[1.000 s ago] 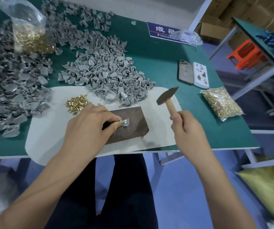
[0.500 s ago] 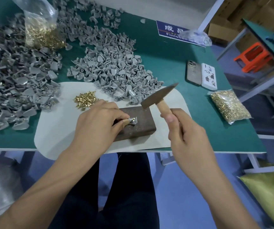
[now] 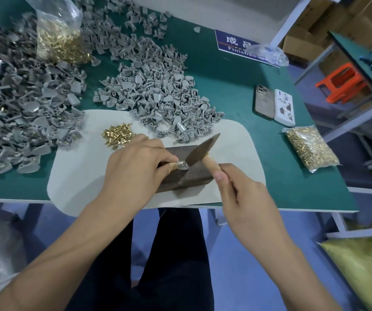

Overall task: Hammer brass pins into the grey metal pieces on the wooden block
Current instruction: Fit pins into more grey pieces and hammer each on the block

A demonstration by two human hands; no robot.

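Observation:
A dark wooden block (image 3: 194,176) lies on a pale mat (image 3: 77,180) at the table's near edge. On the block sits one small grey metal piece (image 3: 182,164), pinched by the thumb and forefinger of my left hand (image 3: 135,167). My right hand (image 3: 245,196) grips the wooden handle of a small hammer (image 3: 203,149), whose dark head is down on the piece. A little heap of loose brass pins (image 3: 117,136) lies on the mat just behind my left hand.
Large piles of grey metal pieces (image 3: 158,102) cover the green table (image 3: 236,86) behind and to the left. A clear bag of brass pins (image 3: 61,41) stands far left, another bag (image 3: 310,147) lies right. Two phones (image 3: 264,102) lie right of centre.
The hammer has swung down and leftward from a raised position until its head meets the grey piece on the block. My left hand has kept its pinch on the piece.

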